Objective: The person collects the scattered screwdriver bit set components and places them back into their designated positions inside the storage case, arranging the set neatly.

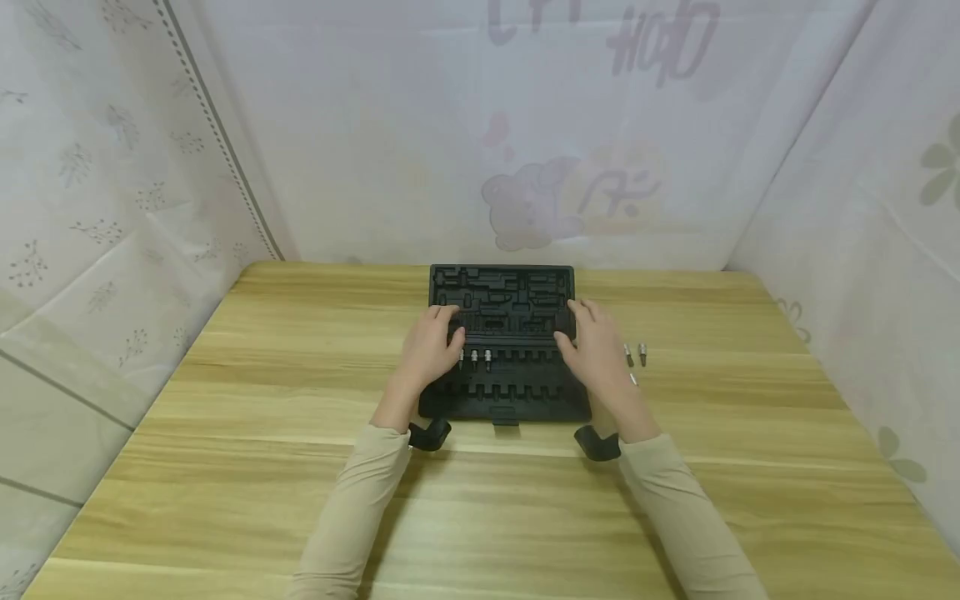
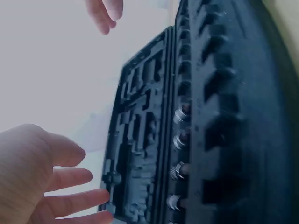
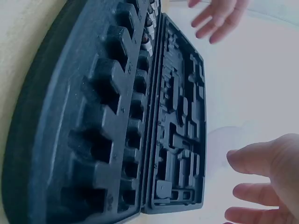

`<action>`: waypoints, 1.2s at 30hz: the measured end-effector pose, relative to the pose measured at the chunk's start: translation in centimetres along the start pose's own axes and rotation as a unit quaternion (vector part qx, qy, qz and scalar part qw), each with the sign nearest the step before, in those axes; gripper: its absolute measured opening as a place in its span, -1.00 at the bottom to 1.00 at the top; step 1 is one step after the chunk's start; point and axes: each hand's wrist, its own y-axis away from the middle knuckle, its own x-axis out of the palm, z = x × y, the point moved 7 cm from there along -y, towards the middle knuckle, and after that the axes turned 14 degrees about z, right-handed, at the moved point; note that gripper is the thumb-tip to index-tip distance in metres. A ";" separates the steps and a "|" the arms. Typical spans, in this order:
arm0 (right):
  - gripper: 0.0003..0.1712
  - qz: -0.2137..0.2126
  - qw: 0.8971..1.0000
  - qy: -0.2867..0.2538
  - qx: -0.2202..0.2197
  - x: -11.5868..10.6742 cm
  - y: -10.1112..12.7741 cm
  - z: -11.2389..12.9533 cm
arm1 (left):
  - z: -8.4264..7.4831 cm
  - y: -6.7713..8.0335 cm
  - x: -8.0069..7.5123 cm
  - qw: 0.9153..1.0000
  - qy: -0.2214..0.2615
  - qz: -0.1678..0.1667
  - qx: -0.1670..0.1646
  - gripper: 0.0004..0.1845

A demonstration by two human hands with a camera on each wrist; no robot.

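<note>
A black plastic tool case [image 1: 504, 404] lies unfolded on the table, its moulded lid [image 2: 140, 98] at the far side. Several silver bit sockets [image 1: 475, 358] sit in the left slots of the case's upper row; the other slots that show hold nothing. My left hand [image 1: 431, 346] is at the lid's left side with its fingers extended. On the opposite side hovers my right hand [image 1: 596, 346], fingers spread and likewise holding nothing. In the left wrist view the left fingertips overlap the lid's edge; I cannot tell whether they touch it.
To the right of the case, loose bit sockets [image 1: 642, 354] lie on the wooden table [image 1: 502, 517], one partly hidden by the right wrist. Printed cloth [image 1: 375, 150] hangs behind the table and at both sides. Black wrist mounts [image 1: 597, 443] hang beneath the forearms.
</note>
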 end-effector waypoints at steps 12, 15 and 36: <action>-0.51 -0.017 0.999 -0.045 0.013 -0.4 1.0 -2.1 | 2.8 0.5 0.3 0.995 0.072 0.003 -0.075 -0.65; -0.52 -0.016 0.999 -0.047 0.013 -0.4 1.1 -2.8 | 3.5 0.4 0.1 0.992 0.095 -0.005 -0.088 -0.66; -0.67 -0.043 0.997 -0.055 0.031 -1.7 2.9 -6.8 | 6.4 1.2 0.4 0.972 0.208 0.014 -0.109 -0.68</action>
